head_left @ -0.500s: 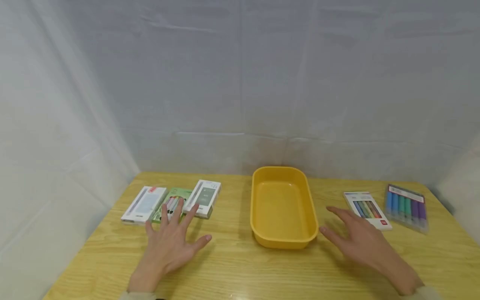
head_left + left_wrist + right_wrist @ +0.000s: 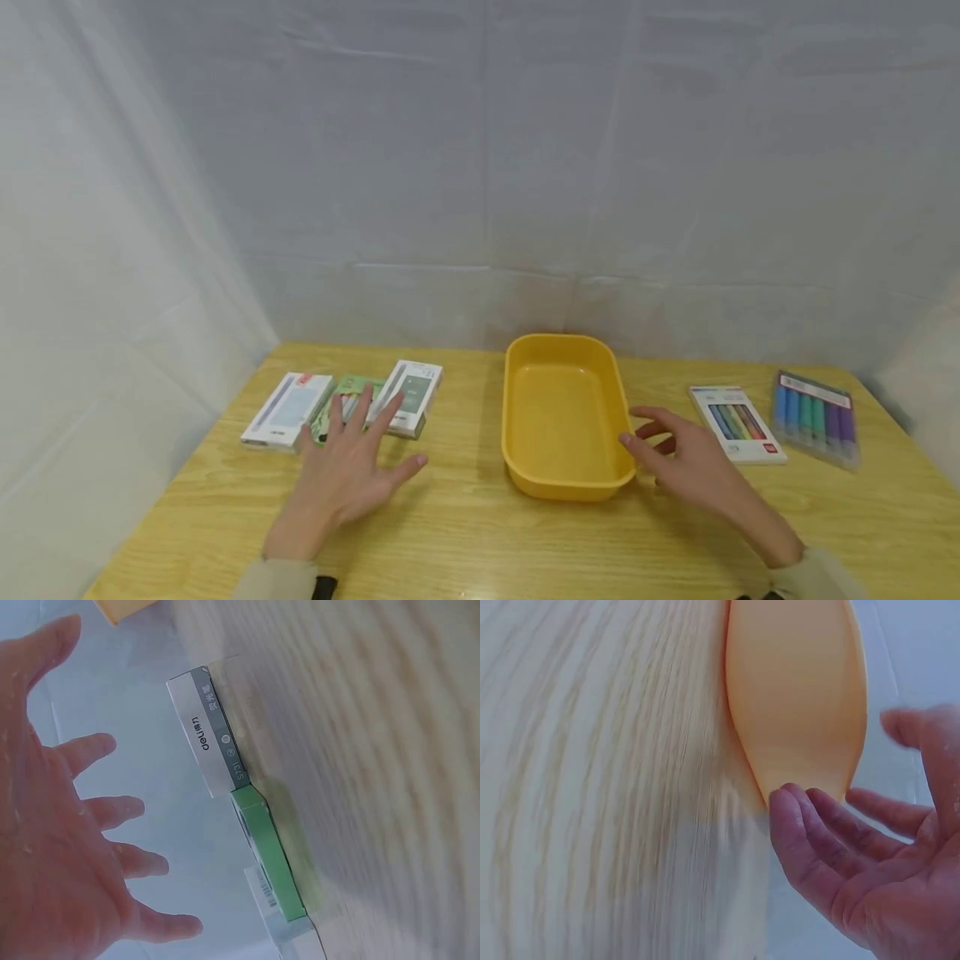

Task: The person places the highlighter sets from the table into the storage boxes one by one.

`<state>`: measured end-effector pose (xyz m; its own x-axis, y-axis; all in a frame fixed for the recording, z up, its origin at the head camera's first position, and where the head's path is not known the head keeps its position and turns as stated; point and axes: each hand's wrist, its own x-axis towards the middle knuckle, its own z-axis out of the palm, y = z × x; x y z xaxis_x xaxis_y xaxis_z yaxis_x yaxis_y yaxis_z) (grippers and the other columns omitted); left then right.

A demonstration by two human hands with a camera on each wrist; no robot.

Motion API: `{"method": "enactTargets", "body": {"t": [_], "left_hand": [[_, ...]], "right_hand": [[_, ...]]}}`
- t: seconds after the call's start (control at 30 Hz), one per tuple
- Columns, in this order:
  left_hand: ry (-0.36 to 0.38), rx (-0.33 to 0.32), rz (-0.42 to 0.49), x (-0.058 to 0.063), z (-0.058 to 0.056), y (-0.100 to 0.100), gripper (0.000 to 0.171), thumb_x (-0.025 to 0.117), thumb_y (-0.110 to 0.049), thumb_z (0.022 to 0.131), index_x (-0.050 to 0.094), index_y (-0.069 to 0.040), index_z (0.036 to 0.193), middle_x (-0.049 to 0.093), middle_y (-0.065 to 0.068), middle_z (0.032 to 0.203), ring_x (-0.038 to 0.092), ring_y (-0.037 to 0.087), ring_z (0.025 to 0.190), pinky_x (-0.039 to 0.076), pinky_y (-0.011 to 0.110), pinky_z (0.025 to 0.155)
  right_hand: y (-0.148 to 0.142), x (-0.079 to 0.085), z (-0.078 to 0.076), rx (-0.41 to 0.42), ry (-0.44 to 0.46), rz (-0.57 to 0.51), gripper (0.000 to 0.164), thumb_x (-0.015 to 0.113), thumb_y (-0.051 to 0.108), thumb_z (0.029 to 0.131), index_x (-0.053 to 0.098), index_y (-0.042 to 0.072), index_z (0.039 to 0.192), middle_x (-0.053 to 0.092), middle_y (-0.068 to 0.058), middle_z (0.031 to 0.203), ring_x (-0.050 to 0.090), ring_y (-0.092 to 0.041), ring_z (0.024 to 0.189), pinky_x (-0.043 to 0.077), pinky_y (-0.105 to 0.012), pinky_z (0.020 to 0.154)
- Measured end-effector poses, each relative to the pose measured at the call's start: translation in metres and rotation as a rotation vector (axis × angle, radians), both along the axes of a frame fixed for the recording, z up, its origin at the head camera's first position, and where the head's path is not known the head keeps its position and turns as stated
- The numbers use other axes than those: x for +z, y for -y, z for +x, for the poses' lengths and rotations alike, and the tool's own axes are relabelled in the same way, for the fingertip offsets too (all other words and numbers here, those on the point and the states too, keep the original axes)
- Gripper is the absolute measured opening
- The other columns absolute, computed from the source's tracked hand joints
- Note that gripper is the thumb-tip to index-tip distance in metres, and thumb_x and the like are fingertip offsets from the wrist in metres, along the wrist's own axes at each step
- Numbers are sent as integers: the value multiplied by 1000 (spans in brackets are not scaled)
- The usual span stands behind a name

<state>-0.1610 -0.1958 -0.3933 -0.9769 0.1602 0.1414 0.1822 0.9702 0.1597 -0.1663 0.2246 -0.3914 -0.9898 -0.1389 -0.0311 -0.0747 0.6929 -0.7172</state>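
My left hand (image 2: pixel 343 479) hovers with fingers spread, its fingertips overlapping a green box (image 2: pixel 358 385) with pens pictured on it. On either side of that box lie a white box with a pale blue front (image 2: pixel 288 410) and a white box with a grey-green label (image 2: pixel 408 393). In the left wrist view the hand is apart from the deli-marked box (image 2: pixel 202 739). My right hand (image 2: pixel 693 467) is at the right side of a yellow plastic basin (image 2: pixel 567 490). Its loosely bent fingers are right at the wall in the right wrist view, thumb raised apart from the rim.
To the right of the basin lies a white box with coloured stripes (image 2: pixel 738 425). Beyond it is a clear pack of blue, green and purple markers (image 2: pixel 816 419). A pale sheet (image 2: pixel 480 167) hangs behind the wooden table (image 2: pixel 465 542).
My right hand has moved left to the basin's side, its fingers bending more. My left hand has shifted slightly forward over the boxes.
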Motion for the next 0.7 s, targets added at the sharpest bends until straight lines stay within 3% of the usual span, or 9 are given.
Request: {"method": "enactTargets", "body": {"t": [0.37,0.53,0.7], "left_hand": [[40,-21,48,1,-22,-3,86,52,-72,93,27,-28,163,20,21,169,12,60,152,16,91,101],[64,-16,77,1,-34,-9,85,50,-71,94,29,-25,163,15,19,171,10,58,153,15,89,105],[74,-6,87,0,-45,-14,83,50,-71,94,33,-25,161,18,20,170,17,58,151,19,87,106]], "right_hand": [[2,-1,-7,-129,254,-366,55,65,22,100,47,2,148,69,-12,104,71,-19,79,63,-35,68],[-1,1,-11,-122,362,-555,60,64,17,99,39,2,151,69,-4,100,70,-17,84,63,-32,73],[-3,1,-13,-102,398,-623,63,63,16,99,34,3,154,69,-3,101,70,-17,86,63,-30,76]]}}
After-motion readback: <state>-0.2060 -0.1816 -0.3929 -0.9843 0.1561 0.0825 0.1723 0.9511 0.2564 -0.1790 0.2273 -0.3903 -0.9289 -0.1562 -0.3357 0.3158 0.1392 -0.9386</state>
